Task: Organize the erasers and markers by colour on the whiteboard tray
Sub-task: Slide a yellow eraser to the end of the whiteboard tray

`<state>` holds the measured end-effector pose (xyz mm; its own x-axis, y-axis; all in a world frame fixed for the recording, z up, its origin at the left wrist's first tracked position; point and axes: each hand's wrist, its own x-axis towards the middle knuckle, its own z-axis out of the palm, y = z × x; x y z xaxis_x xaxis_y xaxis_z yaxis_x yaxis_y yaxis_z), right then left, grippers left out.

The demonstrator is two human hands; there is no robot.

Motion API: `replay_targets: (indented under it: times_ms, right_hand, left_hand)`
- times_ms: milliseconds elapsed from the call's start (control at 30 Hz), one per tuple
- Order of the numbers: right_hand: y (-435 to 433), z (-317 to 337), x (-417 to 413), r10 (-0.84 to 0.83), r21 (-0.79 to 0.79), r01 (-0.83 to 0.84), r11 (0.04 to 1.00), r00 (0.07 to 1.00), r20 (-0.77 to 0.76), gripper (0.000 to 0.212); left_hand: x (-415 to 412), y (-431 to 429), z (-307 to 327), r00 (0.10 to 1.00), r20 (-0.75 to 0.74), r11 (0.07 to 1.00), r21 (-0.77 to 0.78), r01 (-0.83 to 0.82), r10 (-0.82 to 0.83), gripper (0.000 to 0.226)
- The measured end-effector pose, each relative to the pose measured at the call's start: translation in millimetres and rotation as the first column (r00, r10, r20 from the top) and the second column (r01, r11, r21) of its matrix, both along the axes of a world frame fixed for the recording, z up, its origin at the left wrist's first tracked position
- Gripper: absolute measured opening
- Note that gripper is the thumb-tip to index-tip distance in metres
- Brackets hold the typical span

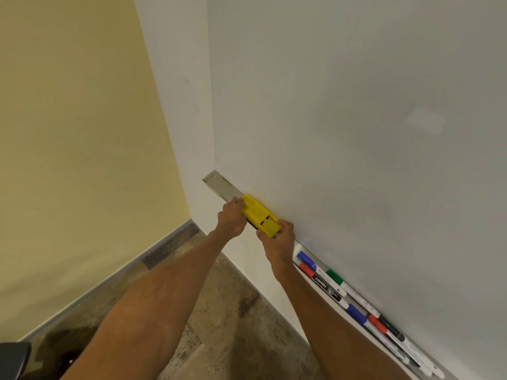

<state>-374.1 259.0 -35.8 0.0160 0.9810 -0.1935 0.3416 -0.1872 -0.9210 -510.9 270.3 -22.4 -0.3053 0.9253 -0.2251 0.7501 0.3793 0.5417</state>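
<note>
A yellow eraser [259,216] lies along the metal whiteboard tray [219,185] near its left end. My left hand [231,218] grips the eraser's left end and my right hand [277,242] grips its right end. To the right in the tray lie several markers: a blue-capped one [307,260], a red-capped one [306,270], a green-capped one [334,276], then another blue cap [356,314], a red cap [377,325] and a black cap [395,329].
The whiteboard [356,119] fills the right side. A yellow wall [68,133] meets it at a corner on the left. Below lies a mottled floor [219,311]. A dark object [13,357] sits at the bottom left corner.
</note>
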Motion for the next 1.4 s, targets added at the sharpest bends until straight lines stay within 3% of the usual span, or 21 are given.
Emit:
replay_targets:
  times_ms: [267,667,800,900,1067,1167,1267,1400]
  right_hand:
    - [8.2,2.4,-14.3,0.073,-0.011,-0.074,0.997,0.997,-0.035,0.054]
    - [12.6,7.0,-27.5,0.118,-0.052,-0.122,0.991,0.99,-0.076,0.053]
    - [5.6,12.8,-21.0,0.155,-0.013,-0.155,0.988,0.988,-0.002,0.049]
    - [-1.2,15.7,-7.9,0.209,0.062,-0.221,0.973,0.965,0.16,0.046]
    - [-18.3,12.7,28.1,0.33,0.105,-0.455,0.885,0.769,0.547,0.063]
    - [-31.6,12.3,53.3,0.278,0.165,-0.53,0.832,0.655,0.703,0.071]
    - [-43.6,9.0,78.9,0.196,0.177,-0.572,0.801,0.531,0.825,0.067]
    - [-61.3,3.7,118.7,0.158,0.104,-0.544,0.833,0.414,0.897,0.066]
  left_hand:
    - [-18.4,-7.2,-14.6,0.994,0.093,0.997,0.052,-0.063,0.058,0.059]
    - [-27.7,-8.0,-19.4,0.984,0.148,0.986,0.116,-0.118,0.101,0.057]
    - [-25.4,-12.7,-21.6,0.987,0.138,0.989,0.11,-0.103,0.087,0.056]
    - [-18.6,-13.9,-21.2,0.983,0.152,0.979,0.159,-0.123,0.099,0.055]
    - [13.2,-26.4,-12.7,0.988,0.122,0.958,0.259,-0.122,0.093,0.057]
    - [35.2,-39.6,-15.2,0.998,0.059,0.963,0.266,-0.046,0.032,0.065]
    - [56.8,-55.8,-22.6,0.998,-0.043,0.964,0.261,0.05,-0.04,0.076]
    - [91.5,-75.5,-29.9,0.975,-0.16,0.972,0.157,0.176,-0.151,0.085]
